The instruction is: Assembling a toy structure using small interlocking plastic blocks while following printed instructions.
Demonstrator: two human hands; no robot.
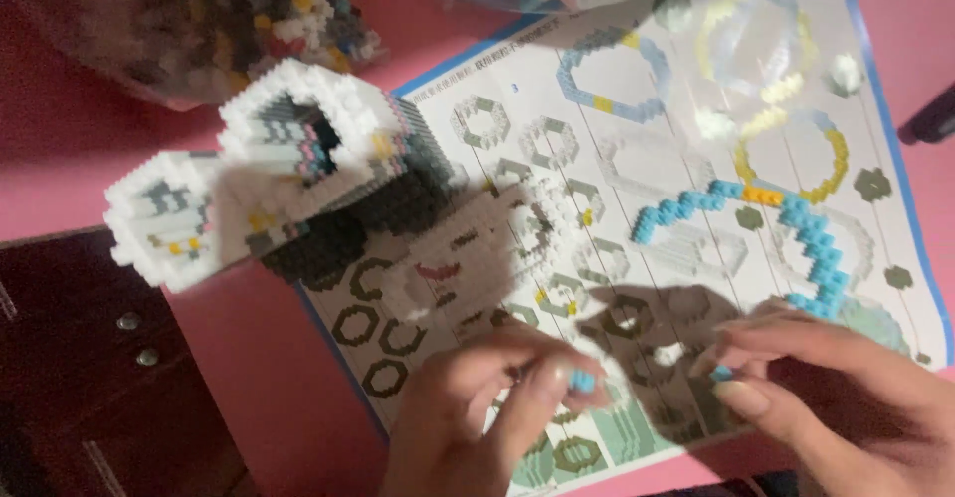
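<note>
A: What's on the pink table [249,378]?
B: An instruction sheet [637,208]; a white-and-grey brick model [279,189] at nine o'clock.
A: The hands?
B: At six o'clock, left hand [477,417] pinches a small blue brick [583,381]; right hand [826,397] pinches another blue brick [722,372]

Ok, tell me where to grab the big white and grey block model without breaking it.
Probably grip the block model around its dark grey body, coming from above with fingers on both long sides. The white rims look thin and hollow, so they seem likelier to crumble. It lies tilted on the instruction sheet.
</note>
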